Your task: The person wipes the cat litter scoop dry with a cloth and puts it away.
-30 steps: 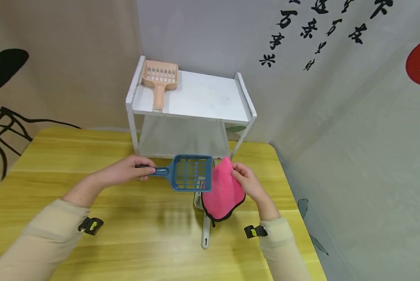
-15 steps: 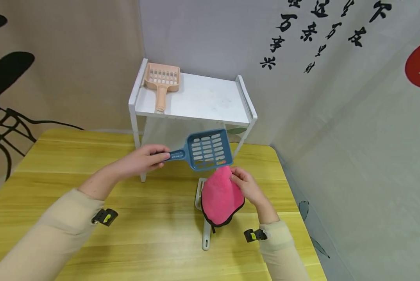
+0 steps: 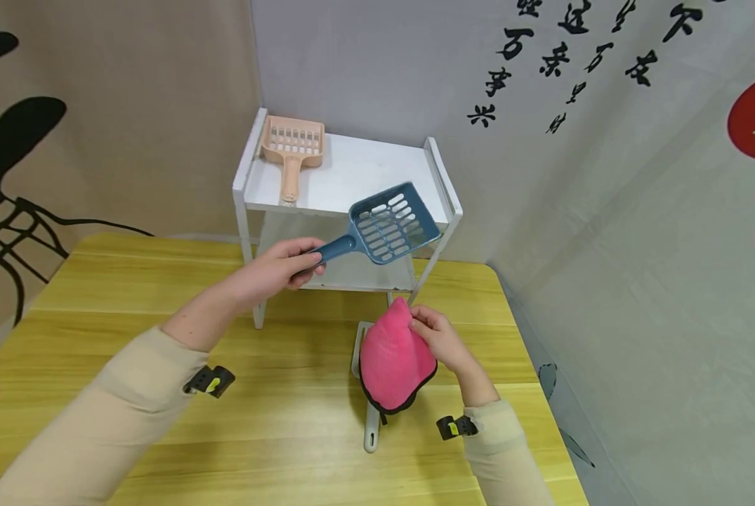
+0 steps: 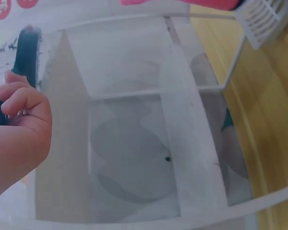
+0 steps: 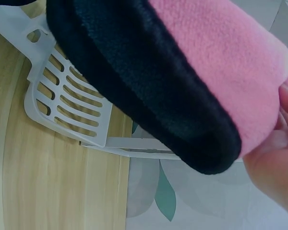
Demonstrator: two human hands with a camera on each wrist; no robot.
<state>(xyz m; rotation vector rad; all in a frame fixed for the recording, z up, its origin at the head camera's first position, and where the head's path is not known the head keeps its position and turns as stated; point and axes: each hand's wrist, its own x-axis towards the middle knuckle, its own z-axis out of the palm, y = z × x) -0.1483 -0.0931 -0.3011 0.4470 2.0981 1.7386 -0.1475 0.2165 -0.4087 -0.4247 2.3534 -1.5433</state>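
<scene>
My left hand (image 3: 285, 267) grips the handle of a blue slotted scoop (image 3: 390, 223), raised in front of the top of the white two-tier shelf (image 3: 352, 179). In the left wrist view my curled fingers (image 4: 24, 103) wrap the blue handle (image 4: 28, 52). My right hand (image 3: 437, 336) pinches the top of a pink cloth (image 3: 392, 358) with black edging, held over a white slotted scoop (image 3: 369, 422) that lies on the yellow table (image 3: 99, 295). The right wrist view shows the pink cloth (image 5: 216, 62) hanging over the white scoop (image 5: 72, 115).
A peach slotted scoop (image 3: 291, 149) lies at the left rear of the shelf's top tier. Walls stand close behind the shelf and along the table's right edge. Bare yellow tabletop lies left and in front.
My left hand has lifted the blue scoop up and to the right, from table height to the shelf's top tier. My right hand has lowered the pink cloth slightly.
</scene>
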